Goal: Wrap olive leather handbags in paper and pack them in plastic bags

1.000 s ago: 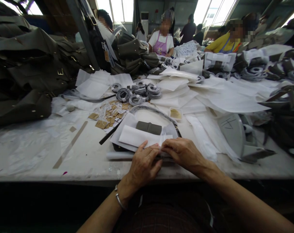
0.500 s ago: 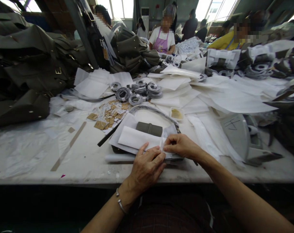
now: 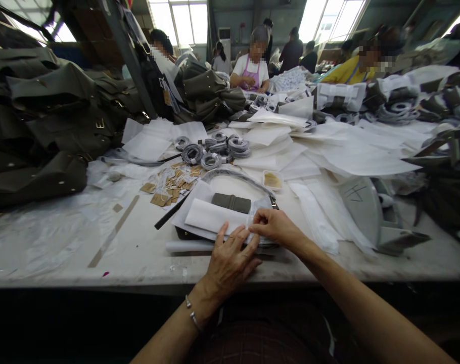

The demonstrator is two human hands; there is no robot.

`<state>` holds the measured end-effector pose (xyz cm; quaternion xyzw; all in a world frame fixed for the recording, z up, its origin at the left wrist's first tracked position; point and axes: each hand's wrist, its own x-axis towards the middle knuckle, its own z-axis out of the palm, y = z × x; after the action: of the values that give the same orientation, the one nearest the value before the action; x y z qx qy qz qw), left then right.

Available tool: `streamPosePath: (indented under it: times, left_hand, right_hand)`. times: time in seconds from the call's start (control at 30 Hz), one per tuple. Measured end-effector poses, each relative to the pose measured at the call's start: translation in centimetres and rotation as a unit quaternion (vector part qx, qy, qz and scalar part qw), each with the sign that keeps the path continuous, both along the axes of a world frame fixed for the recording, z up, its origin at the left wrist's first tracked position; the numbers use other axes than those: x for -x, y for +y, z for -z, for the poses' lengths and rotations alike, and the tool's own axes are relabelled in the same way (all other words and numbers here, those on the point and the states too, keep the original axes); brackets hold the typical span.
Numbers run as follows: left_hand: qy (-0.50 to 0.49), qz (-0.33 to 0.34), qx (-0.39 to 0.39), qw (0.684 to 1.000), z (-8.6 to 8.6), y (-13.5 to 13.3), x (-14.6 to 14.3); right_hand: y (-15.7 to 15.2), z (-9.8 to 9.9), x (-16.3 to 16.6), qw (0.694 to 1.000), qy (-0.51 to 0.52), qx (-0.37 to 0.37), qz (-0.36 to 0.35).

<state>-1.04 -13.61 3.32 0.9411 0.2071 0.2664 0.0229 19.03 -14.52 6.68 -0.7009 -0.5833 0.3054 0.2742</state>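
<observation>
In front of me a dark olive bag (image 3: 183, 233), mostly covered, lies on the table with white sheets over it. A folded strip of white foam sheet (image 3: 211, 215) rests on top, below a small olive flap piece (image 3: 230, 202). My left hand (image 3: 230, 258) presses down on the strip's near edge, fingers stretched out and slightly spread. At the strip's right end my right hand (image 3: 271, 226) pinches thin translucent wrapping (image 3: 257, 206); the fingertips hide the exact spot. The wrapped shoulder strap (image 3: 239, 173) arches beyond the bag.
Brown tags (image 3: 173, 186), coiled straps (image 3: 215, 151) and a small tray (image 3: 272, 180) lie beyond the bag. White sheets (image 3: 351, 146) spread to the right, near a grey stand (image 3: 361, 205). Olive bags (image 3: 51, 116) pile up at left. A person in a purple apron (image 3: 250, 76) works across the table.
The camera view has shifted slightly. My right fingertips have moved a little closer to the left fingers, still pinching at the strip's right end. My left hand stays pressed on it.
</observation>
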Motion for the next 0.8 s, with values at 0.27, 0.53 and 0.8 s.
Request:
streamPosePath:
  times: [0.27,0.53,0.8]
  left_hand:
    - [0.033,-0.044,0.000,0.998,-0.2,-0.6,-0.8]
    - [0.002,-0.035,-0.034,0.999,0.3,-0.3,-0.9]
    - [-0.009,0.000,-0.140,0.990,1.1,1.3,-0.6]
  right_hand:
    - [-2.9,-1.7,-1.9,0.989,0.025,-0.112,0.094]
    - [-14.8,-6.5,-16.8,0.888,-0.100,-0.147,0.424]
    - [-16.9,-4.3,-24.4,0.866,0.043,-0.037,0.496]
